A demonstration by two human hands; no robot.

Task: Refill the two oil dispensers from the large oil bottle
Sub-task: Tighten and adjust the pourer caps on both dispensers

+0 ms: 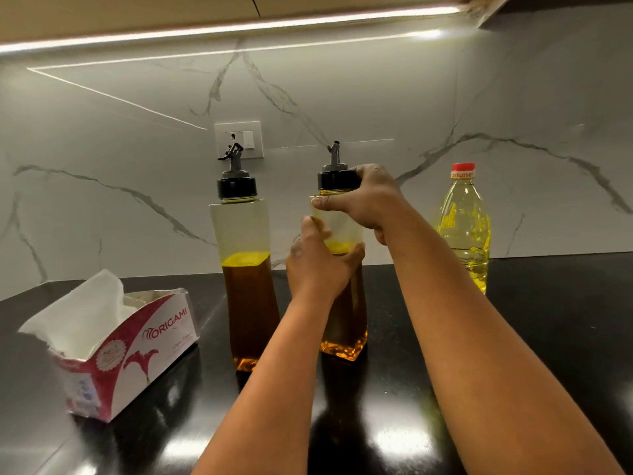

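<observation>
1. At the near left of the black table [513, 337] sits an opened tissue box [137, 351], red and white, with white tissue [85, 310] standing up out of its torn top.
2. Right of it stands the left oil dispenser [245, 269], upright, clear-walled, with a black cap and a grey pour spout; dark amber oil fills it to about half.
3. Behind that spout, on the marble wall [342, 97], is a white switch plate [239, 138].
4. The left hand [318, 265] grips the body of the right oil dispenser [344, 337] at mid-height, near the oil line, fingers and thumb curled round it; the grip is clamped on the bottle.
5. That dispenser stands just right of the first, apart from it, its square base on the table; its oil also reaches about halfway.
6. The right hand [366, 200] wraps the black cap [337, 180] at the top of the same dispenser, thumb across the neck below, grip clamped on it; the cap is still on and the grey spout rises above it.
7. Far right, near the wall, stands the large oil bottle [466, 228], upright, red cap on, pale yellow oil inside, well apart from both hands.
</observation>
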